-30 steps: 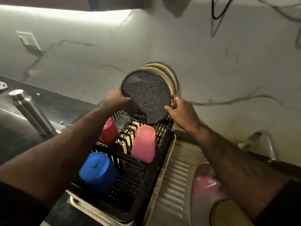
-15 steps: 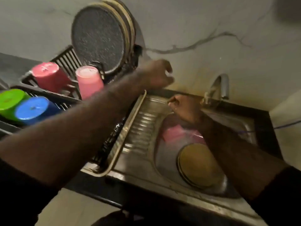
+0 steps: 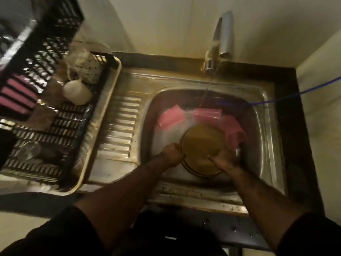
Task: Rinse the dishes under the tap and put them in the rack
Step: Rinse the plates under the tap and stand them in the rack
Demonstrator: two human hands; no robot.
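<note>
Both hands grip the tan plate (image 3: 203,143) in the sink (image 3: 267,126): left hand (image 3: 172,154), right hand (image 3: 224,161). Three pink cups (image 3: 170,116) await rinsing; the rack (image 3: 55,111) looks partly filled.

Three pink cups (image 3: 170,116), one plate (image 3: 202,145), two hands (image 3: 170,154)

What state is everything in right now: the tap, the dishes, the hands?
Tap: running, thin stream into the sink.
Plate: in the basin, gripped at both edges.
Left hand: grips the plate's left rim.
Right hand: holds its right edge.
Pink cups: lying on their sides in the basin.
Rack: partly loaded.
</note>
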